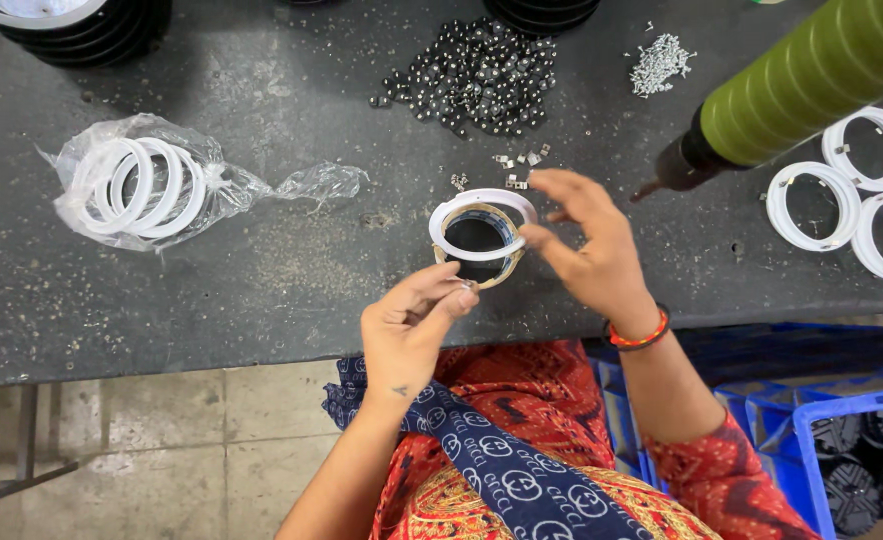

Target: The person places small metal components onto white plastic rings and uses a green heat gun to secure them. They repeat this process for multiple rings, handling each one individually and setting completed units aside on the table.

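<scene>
A white plastic ring (pixel 481 222) is sitting on top of a tan, round holder (pixel 501 272) near the front edge of the dark worktop (pixel 261 280), lying flat with its opening facing up, so it has no long axis to speak of. The right hand (pixel 586 240) is pinching the ring's right-hand rim between thumb and fingertips, its grip narrow and closed on the ring. The left hand (pixel 411 325) is hovering just below the ring, nearer the person's body, with thumb and forefinger pressed together on what looks like a tiny metal piece; it is too small to tell for sure. So the ring is lying just ahead of the left hand, and the right hand is the one already on it.

Just beyond the ring, a few small metal clips (pixel 516 170) are lying loose. Further beyond the ring, a heap of small black parts (pixel 476 75) is spreading out, with a smaller pile of silver screws (pixel 659 62) to its right. Well to the left of the ring, a clear plastic bag (pixel 161 185) is holding more white rings. To the ring's right, a green-bodied power screwdriver (pixel 791 95) is hanging over the worktop, and further right, finished white rings (pixel 811 205) with clips are lying flat.
</scene>
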